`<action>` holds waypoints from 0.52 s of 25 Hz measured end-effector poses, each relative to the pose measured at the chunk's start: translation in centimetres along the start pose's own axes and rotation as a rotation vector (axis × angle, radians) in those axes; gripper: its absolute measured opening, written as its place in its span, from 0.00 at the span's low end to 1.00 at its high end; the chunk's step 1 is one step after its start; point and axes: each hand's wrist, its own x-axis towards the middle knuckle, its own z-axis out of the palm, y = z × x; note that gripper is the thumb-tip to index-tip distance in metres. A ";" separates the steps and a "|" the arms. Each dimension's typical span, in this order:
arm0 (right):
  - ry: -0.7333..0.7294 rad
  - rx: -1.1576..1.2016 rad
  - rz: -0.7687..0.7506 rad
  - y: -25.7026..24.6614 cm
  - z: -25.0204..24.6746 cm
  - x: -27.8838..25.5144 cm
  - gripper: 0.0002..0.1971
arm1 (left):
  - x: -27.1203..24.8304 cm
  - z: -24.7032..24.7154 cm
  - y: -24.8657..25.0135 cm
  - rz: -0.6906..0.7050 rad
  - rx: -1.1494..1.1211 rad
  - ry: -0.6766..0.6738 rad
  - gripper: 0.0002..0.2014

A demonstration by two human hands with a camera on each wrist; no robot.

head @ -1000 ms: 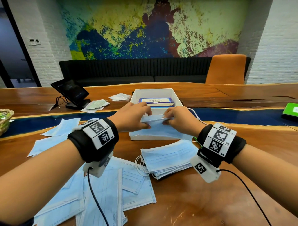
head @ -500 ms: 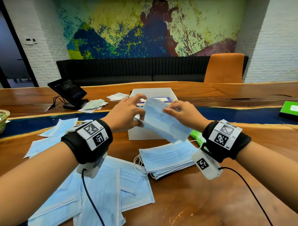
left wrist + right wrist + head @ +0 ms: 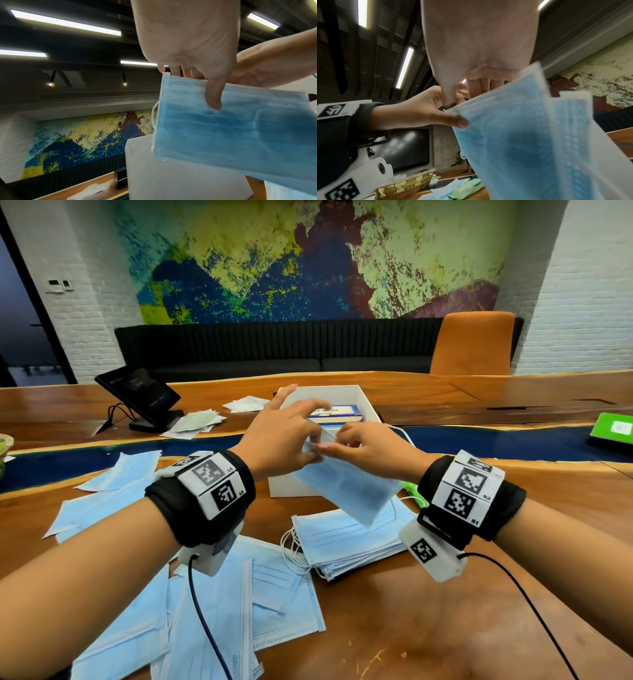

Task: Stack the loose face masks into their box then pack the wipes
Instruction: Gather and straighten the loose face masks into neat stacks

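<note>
So we've got a light blue pleated face mask (image 3: 349, 491) held up in the air between both hands, just in front of the open white cardboard box (image 3: 284, 491) and hanging down over its near wall. Our left hand (image 3: 277, 440) pinches the mask's top edge: the thumb (image 3: 213, 94) lies flat across the blue front while the other fingers sit behind the edge, and from the head view the index finger sticks out straight over the box. Our right hand (image 3: 370, 446) pinches the same top edge right beside the left one, thumb down against the fingers, fingertips nearly touching the left hand's. The right wrist view is blurry, so we can't tell exactly how many fingers are on the fabric there.

Inside the box there's a blue-and-white labelled smaller box (image 3: 334, 414) at the far end. A tidy stack of blue masks (image 3: 346, 539) sits on the brown wooden table (image 3: 428, 628) just under the held one, ear loops spilling out on its left. More loose blue masks (image 3: 239, 604) are scattered near our left forearm. A green wipes pack (image 3: 467, 187) shows up low in the right wrist view, next to a woven basket (image 3: 406, 185).
</note>
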 end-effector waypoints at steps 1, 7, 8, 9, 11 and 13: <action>-0.032 -0.035 -0.023 -0.1 0.0 0.0 0.15 | 0.1 -0.1 0.1 -0.023 0.010 -0.034 0.16; -0.016 -0.078 -0.006 0.9 -0.9 -0.4 0.11 | -0.5 -0.2 0.0 -0.180 -0.171 -0.133 0.19; -0.010 -0.063 0.020 1.3 -1.2 -0.4 0.11 | -0.6 -0.1 -0.1 -0.218 -0.258 -0.149 0.18; -0.006 -0.050 0.057 1.8 -1.5 -0.5 0.10 | -0.8 0.0 -0.3 -0.256 -0.366 -0.165 0.16; 0.001 0.001 0.136 3.1 -2.2 -0.5 0.07 | -1.0 0.2 -0.5 -0.315 -0.591 -0.184 0.12; -0.025 0.058 0.181 4.1 -2.7 -0.6 0.04 | -1.1 0.3 -0.6 -0.350 -0.719 -0.220 0.10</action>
